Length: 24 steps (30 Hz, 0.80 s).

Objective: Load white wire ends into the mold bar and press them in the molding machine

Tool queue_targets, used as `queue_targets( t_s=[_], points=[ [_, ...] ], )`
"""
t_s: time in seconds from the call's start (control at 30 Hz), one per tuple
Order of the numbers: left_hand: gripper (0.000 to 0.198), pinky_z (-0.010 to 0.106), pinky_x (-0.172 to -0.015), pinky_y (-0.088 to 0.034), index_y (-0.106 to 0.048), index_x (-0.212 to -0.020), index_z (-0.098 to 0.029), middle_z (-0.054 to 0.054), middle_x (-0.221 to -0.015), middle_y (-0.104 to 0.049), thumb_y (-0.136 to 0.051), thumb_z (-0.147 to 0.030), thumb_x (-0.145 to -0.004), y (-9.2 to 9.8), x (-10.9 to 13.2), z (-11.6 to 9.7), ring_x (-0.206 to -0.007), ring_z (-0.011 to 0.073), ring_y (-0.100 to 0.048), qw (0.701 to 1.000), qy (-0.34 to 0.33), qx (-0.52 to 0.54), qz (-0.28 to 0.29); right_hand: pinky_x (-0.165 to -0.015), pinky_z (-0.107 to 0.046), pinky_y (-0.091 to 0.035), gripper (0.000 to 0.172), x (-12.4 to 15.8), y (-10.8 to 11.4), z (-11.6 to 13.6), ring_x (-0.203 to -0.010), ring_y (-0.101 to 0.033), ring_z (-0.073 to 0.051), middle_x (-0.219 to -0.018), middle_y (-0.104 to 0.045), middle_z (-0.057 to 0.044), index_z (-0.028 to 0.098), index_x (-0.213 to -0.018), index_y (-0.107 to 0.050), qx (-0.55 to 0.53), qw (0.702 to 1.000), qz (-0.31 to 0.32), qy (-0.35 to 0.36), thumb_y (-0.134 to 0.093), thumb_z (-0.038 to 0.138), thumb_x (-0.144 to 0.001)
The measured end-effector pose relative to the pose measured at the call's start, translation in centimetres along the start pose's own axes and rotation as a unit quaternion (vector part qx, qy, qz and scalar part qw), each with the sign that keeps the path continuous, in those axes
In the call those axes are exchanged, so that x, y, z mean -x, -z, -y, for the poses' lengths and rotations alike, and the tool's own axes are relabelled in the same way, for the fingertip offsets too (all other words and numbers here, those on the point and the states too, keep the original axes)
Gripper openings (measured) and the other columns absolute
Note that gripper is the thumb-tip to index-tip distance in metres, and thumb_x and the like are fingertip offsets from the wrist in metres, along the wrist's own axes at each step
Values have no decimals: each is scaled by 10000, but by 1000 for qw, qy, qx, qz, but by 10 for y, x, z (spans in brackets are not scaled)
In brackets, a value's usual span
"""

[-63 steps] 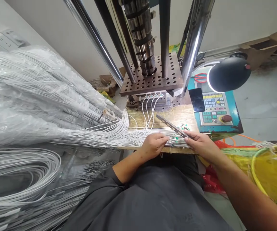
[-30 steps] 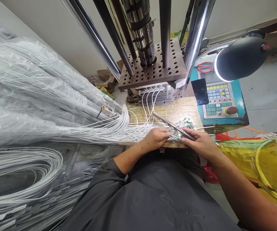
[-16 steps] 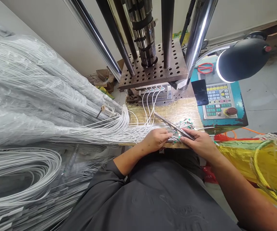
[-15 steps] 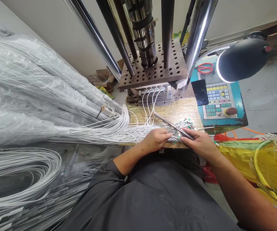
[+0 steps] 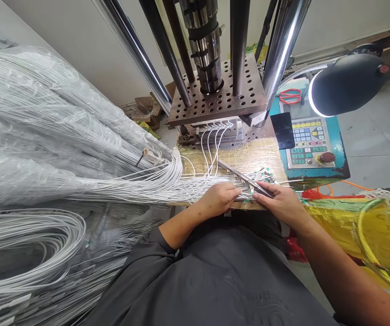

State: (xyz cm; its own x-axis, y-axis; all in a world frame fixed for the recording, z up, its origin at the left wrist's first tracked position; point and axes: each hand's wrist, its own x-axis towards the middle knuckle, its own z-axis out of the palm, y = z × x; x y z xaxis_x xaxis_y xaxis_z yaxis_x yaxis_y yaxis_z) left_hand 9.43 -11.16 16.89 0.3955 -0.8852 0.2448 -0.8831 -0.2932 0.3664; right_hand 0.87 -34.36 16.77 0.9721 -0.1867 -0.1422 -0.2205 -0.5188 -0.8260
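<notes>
The strip looks like dull metal, the cables smooth plastic. Glossy, wrinkled film covers the surface. The outer columns are polished metal, the wrapping crinkled, shiny plastic.

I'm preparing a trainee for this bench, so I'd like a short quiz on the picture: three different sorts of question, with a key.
1. Which hand holds the dark metal bar?
2. True or false: the scissors have blue handles.
3. Fill in the missing word: the black lamp is switched ___.

Key:
1. The right hand.
2. False; the handles are red.
3. On.
</notes>
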Motion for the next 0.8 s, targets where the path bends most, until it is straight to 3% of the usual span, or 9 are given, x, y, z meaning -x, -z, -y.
queue_targets(
  t_s=[0.47, 0.8],
  points=[
    [279, 294, -696, -467, -697, -1037, -149, 81, -863, -668, -420, -179, -1021, 3, 0, -3, -802, 186, -616, 1000, 10, 18, 6, -1077, -460, -521, 467, 4, -1, 3, -1200, -677, -314, -1239, -738, -38, 264, -1259, -738, 20, 1000, 7, 22, -675, 469, -844],
    [284, 294, -712, -514, -674, -1167, -144, 95, -912, -717, -434, -205, -1030, -8, 6, -2, -809, 172, -648, 997, 1, 48, -54, -1055, -451, -529, 504, 0, 2, 6, -1146, -702, -310, -1235, -740, -55, 228, -1250, -742, 23, 1000, 19, 4, -662, 501, -834]
  ],
)
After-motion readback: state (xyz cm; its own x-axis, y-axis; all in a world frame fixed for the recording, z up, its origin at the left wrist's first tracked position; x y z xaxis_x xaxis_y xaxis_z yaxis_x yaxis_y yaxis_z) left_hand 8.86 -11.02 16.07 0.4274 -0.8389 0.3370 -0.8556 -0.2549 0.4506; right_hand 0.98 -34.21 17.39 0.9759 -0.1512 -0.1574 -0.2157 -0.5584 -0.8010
